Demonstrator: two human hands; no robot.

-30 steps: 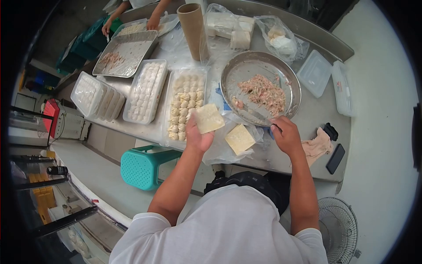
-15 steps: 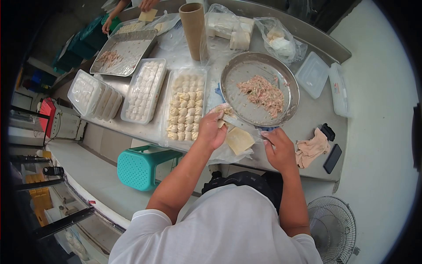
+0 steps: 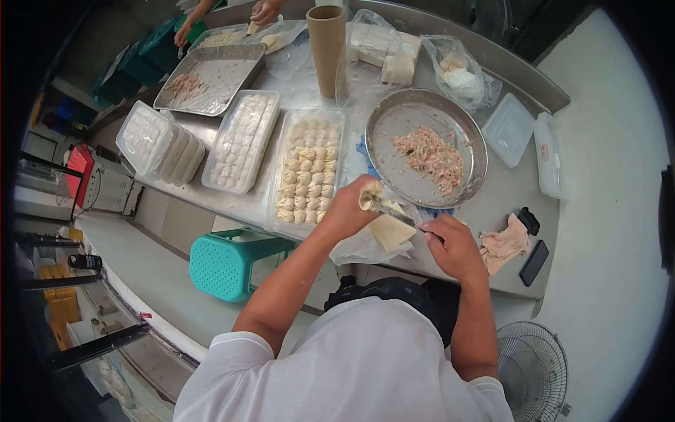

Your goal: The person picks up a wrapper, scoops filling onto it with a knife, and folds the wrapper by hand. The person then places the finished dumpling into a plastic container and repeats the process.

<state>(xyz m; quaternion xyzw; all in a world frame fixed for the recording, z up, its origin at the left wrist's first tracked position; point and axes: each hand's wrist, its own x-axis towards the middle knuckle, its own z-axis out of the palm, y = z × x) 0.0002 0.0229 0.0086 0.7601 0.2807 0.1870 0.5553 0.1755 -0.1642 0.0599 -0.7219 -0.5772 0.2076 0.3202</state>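
The dumpling wrapper [image 3: 370, 196] sits in your left hand [image 3: 346, 212], folded partway around a dab of filling, just in front of the near rim of the round pan [image 3: 394, 112]. Your left fingers are curled tight on the wrapper. Your right hand [image 3: 455, 244] is closed on a thin metal spatula [image 3: 402, 216], and its tip reaches into the wrapper's fold.

Directly below the spatula, a stack of square wrappers [image 3: 391, 231] lies on a clear plastic sheet [image 3: 358, 250] at the near edge of the table [image 3: 506, 190]. The round pan holds a mound of pink minced filling [image 3: 430, 150]. To the pan's left stands a tray of finished dumplings [image 3: 308, 169], partly filled. Beyond it are a second tray [image 3: 241, 141], full, and lidded boxes [image 3: 158, 144]. A cardboard tube [image 3: 328, 49] stands upright behind them.

A crumpled cloth [image 3: 503, 243] and a dark phone [image 3: 534, 261] lie to the right of your right hand. A co-worker's hand [image 3: 267, 10] is at the far end of the table.
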